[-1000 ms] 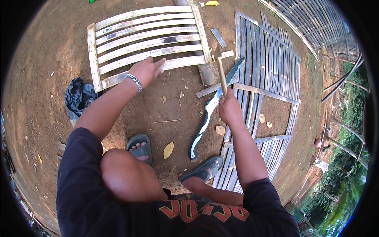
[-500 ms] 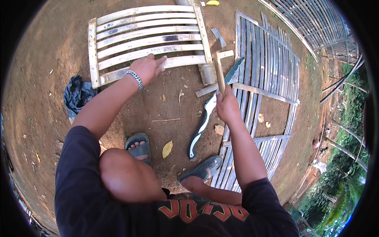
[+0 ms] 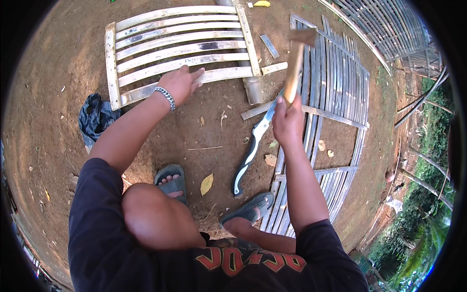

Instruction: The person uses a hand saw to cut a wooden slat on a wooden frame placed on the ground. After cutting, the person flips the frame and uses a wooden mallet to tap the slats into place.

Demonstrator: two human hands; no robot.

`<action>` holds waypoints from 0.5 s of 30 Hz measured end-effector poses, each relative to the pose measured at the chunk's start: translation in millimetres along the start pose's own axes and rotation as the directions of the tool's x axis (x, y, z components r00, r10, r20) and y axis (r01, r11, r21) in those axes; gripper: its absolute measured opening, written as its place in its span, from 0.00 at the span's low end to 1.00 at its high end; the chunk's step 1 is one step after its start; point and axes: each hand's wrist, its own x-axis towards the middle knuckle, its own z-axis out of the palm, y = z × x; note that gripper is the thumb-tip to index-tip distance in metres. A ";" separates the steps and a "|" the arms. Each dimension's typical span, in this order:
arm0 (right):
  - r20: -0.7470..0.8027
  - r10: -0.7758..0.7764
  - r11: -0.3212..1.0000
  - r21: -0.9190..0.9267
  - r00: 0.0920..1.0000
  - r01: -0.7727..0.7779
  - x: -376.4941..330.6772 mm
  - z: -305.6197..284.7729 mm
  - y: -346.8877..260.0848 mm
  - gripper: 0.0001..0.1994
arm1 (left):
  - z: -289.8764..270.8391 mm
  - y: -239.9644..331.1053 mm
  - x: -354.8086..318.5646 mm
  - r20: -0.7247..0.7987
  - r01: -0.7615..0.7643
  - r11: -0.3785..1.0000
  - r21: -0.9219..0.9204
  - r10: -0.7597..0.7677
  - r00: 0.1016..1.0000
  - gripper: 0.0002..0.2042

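Observation:
My right hand is closed around the wooden handle of a hammer, its dark, blurred head raised and pointing away from me. My left hand, with a chain bracelet at the wrist, grips the near slat of a pale bamboo slat panel. Its forefinger lies over the slat and the thumb is at the near edge; the other fingertips are partly hidden. Beneath the hammer, a folding saw with a black and white handle lies on the ground, its blade partly covered by my right hand.
Dark, weathered bamboo slat frames lie to the right. A bamboo pole runs under the pale panel's right end. Short wood strips lie beside it. A black plastic bag sits left. My sandalled feet stand near.
My right hand has lifted the hammer, its head swinging right and upward from beside the panel's right end. The pale panel has shifted slightly left; my left hand stays on it.

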 end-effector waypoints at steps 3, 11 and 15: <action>0.007 0.093 0.991 0.096 0.996 -0.093 3.5 1.4 -11.0 0.22 | -4.7 2.9 -2.2 0.013 -0.003 1.000 -0.001 0.003 1.000 0.24; 0.205 0.156 0.987 -0.082 0.966 -0.142 -3.8 -7.4 26.8 0.21 | -10.3 5.5 -1.8 0.092 0.009 1.000 0.008 -0.009 0.996 0.24; 0.006 0.061 0.991 0.122 0.998 -0.061 -0.4 1.7 13.6 0.21 | -15.0 7.7 -3.6 0.085 0.004 1.000 0.000 -0.004 0.996 0.25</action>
